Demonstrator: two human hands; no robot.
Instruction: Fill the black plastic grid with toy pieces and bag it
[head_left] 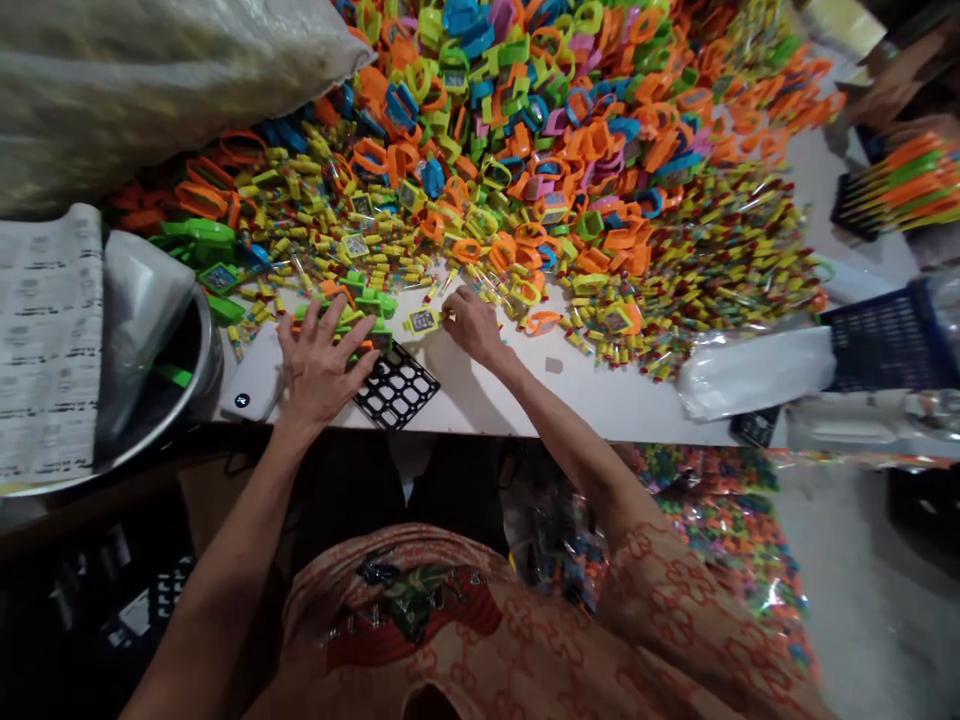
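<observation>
My left hand (322,360) lies with its fingers spread over green and orange plastic toy watches (367,305) at the upper end of a black grid rack (397,388). The rack's lower openings show bare. My right hand (474,325) is closed in a pinch at the strap end of a yellow toy watch (424,320), whose square patterned face points up. The fingertips are partly hidden. Just beyond both hands lie many small yellow candy-filled tubes (382,262).
A big heap of coloured toy watches (525,120) covers the back. A white phone-like item (255,375) and a metal basin (208,345) stand left. To the right are plastic bags (757,372), a blue basket (889,335) and another person's hand (892,85).
</observation>
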